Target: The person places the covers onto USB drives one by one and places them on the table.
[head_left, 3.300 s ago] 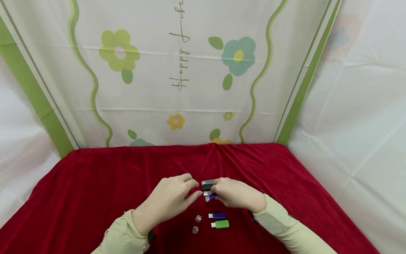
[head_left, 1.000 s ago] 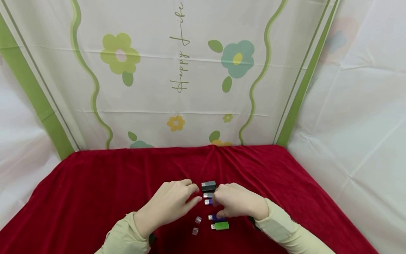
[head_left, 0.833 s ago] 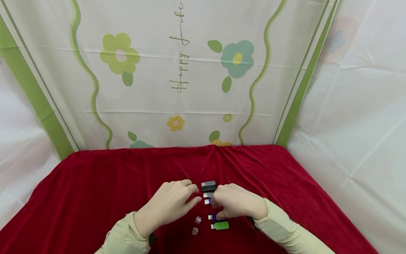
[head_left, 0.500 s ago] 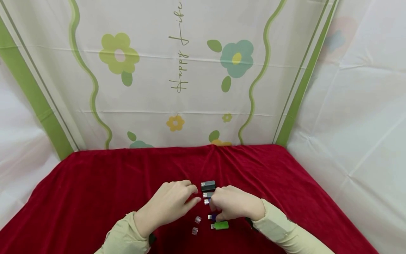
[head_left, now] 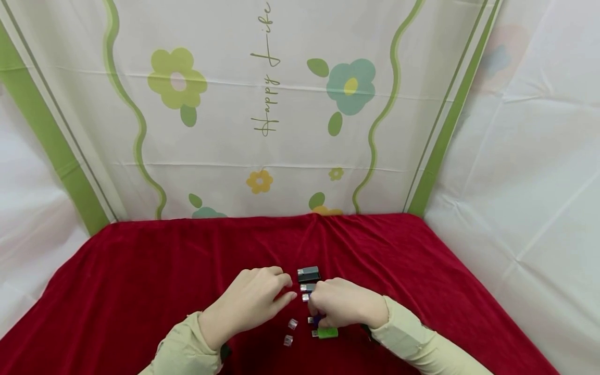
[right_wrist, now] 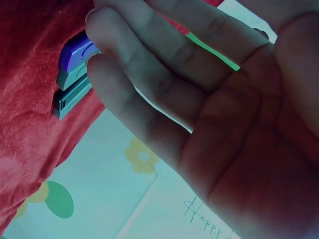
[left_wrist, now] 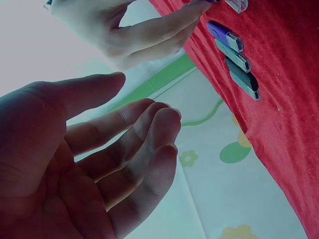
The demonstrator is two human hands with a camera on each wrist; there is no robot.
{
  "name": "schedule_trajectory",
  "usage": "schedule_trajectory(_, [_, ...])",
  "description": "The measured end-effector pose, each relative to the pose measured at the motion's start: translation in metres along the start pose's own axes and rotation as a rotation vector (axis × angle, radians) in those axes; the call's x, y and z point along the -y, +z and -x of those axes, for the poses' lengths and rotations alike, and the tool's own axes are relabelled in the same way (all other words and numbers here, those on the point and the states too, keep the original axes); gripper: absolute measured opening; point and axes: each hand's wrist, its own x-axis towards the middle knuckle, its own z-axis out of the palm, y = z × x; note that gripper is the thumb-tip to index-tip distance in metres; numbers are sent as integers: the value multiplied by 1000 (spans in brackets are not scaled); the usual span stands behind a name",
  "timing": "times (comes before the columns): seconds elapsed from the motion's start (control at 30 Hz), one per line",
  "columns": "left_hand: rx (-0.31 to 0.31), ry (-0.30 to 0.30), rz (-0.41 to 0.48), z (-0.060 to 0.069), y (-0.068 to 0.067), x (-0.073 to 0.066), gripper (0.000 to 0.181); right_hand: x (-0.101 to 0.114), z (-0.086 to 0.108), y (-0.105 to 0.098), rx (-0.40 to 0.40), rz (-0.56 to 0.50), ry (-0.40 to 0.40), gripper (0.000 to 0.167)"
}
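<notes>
My right hand [head_left: 347, 302] pinches a purple USB flash drive [head_left: 316, 320] between thumb and fingertips; its bare metal plug points left. Just below it on the red cloth lies a green USB flash drive [head_left: 329, 333], also uncapped. Two clear caps [head_left: 292, 324] rest to their left, one nearer me than the other. My left hand [head_left: 253, 297] hovers left of the drives, holding nothing, its fingers loosely bent. Farther back lie capped drives in a row: a second purple one [left_wrist: 224, 36], partly hidden by my right hand in the head view, a grey one [head_left: 307, 287] and darker ones [head_left: 308, 277].
A red velvet cloth [head_left: 164, 271] covers the table. Behind it hangs a white curtain [head_left: 225, 130] printed with flowers and green waves. White fabric walls [head_left: 525, 198] stand at both sides.
My right hand let go of the second purple drive, leaving it in the back row, then came nearer me to the uncapped purple drive, its fingers closing in. The left hand barely moved.
</notes>
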Motion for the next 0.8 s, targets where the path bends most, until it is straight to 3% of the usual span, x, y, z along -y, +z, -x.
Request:
schedule_trajectory(0.2, [23, -10, 16, 0, 0, 0, 12, 0, -1, 2, -3, 40, 11, 42])
schedule_trajectory(0.8, [82, -14, 40, 1, 4, 2, 12, 4, -2, 0, -18, 162, -40, 38])
